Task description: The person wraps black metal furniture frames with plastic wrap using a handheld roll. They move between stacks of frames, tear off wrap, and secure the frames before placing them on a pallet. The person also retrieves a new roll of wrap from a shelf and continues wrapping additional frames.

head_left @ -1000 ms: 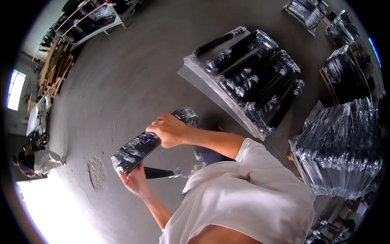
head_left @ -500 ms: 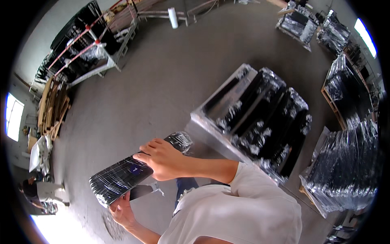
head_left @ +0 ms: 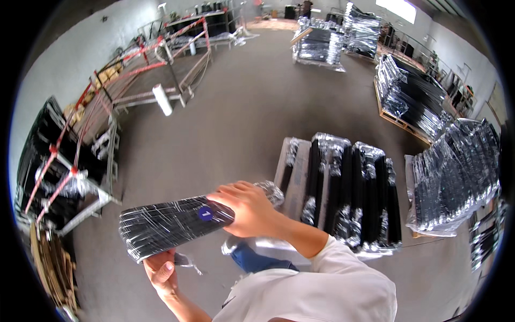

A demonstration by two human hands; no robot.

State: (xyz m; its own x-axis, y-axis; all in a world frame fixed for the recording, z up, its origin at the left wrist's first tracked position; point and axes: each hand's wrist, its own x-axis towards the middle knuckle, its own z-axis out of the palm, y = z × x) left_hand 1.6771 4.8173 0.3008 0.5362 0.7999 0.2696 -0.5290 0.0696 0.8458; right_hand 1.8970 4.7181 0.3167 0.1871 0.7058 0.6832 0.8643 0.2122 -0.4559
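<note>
A long black bundle wrapped in clear stretch film (head_left: 166, 224), with a round blue label, lies across in front of my body. My right hand (head_left: 248, 209) is closed over its top toward the right end. From below, my left hand (head_left: 162, 271) grips its lower edge near the left end; some of those fingers are hidden behind the bundle. A loose tail of film (head_left: 188, 263) hangs under it. Just beyond my right hand, several similar film-wrapped black bundles (head_left: 343, 193) lie side by side on a low pallet, with their ends in bunched film.
Tall wrapped stacks (head_left: 456, 177) stand at the right, with a loaded wooden pallet (head_left: 410, 96) behind them. Farther back are more wrapped stacks (head_left: 321, 45). Red-and-white barriers (head_left: 142, 67) and a white roll (head_left: 162, 100) stand left. Planks (head_left: 51, 263) lean at the lower left.
My view has turned to the right and lifted, so the room appears swung round and the low pallet sits straighter. Both hands keep hold of the wrapped bundle, which lies more level.
</note>
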